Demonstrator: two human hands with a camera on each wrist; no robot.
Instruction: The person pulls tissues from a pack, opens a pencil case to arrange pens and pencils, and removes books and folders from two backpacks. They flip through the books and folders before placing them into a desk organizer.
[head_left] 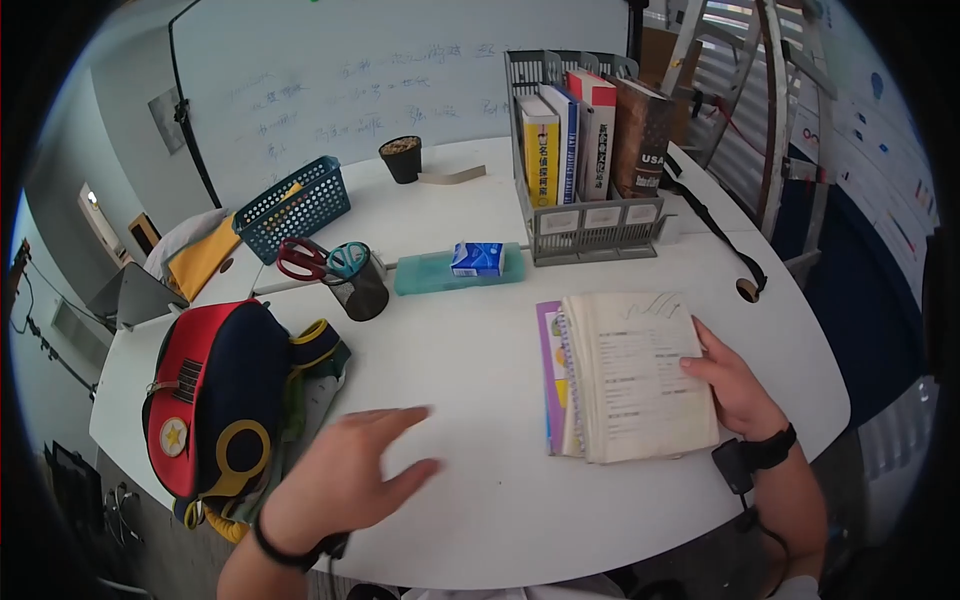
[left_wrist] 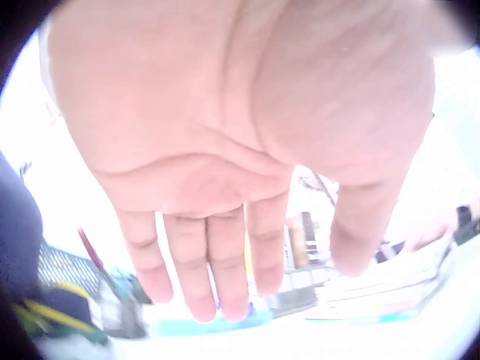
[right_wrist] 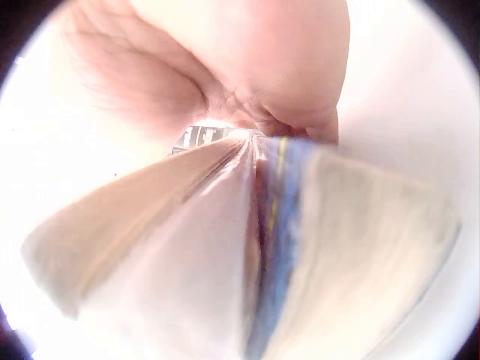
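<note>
Your right hand (head_left: pixel 740 390) is gripping the right edge of the spiral notebook (head_left: pixel 650 400), its thumb pressing on the printed page. The notebook is lying open at the near right of the desk (head_left: pixel 440 360), and a purple book (head_left: pixel 551 350) is peeking out along its left side. Your left hand (head_left: pixel 350 470) is hovering at the near left with its fingers straight and its thumb spread away, holding nothing, between the notebook and the red and navy bag (head_left: pixel 240 400). Beyond your hands, a blue packet (head_left: pixel 478 259) is sitting on a teal case (head_left: pixel 420 274), the pen cup (head_left: pixel 360 295) is standing to their left, and the book rack (head_left: pixel 600 245) is holding upright books at the far right.
</note>
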